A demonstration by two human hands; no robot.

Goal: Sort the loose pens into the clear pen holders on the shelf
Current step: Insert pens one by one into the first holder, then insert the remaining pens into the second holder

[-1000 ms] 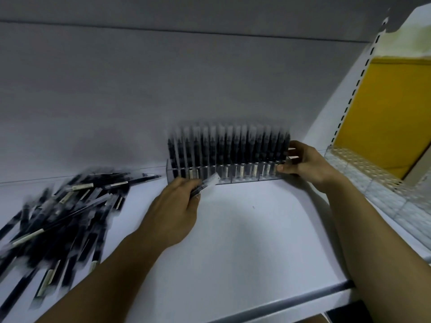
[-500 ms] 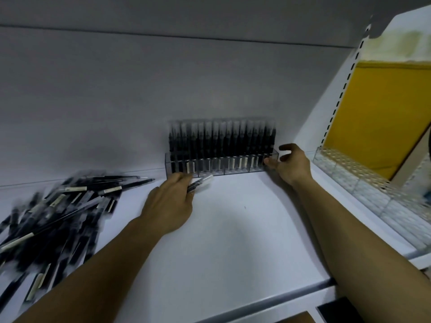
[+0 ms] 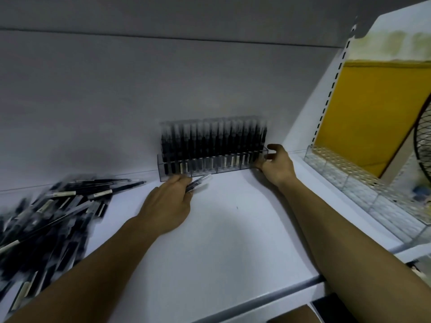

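Clear pen holder point(image 3: 210, 165) stood at the back of the shelf point(image 3: 233, 241), long axis left-to-right, ahead of both our hands | left hand point(image 3: 168, 206) pinched one pen point(image 3: 200, 180) beside its left corner | right hand point(image 3: 277, 166) curled round its right end | loose pens point(image 3: 58, 217) lay nearer our left | holder sat closer to the wall point(image 3: 116, 101) than a second before.

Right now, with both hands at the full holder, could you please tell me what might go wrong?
The holder is packed with upright pens; a shove from the right hand at its end could tip it.
The left hand holds a pen while touching the holder, so the pen could slip out.
The pile lies beside the left forearm, which could scatter it.
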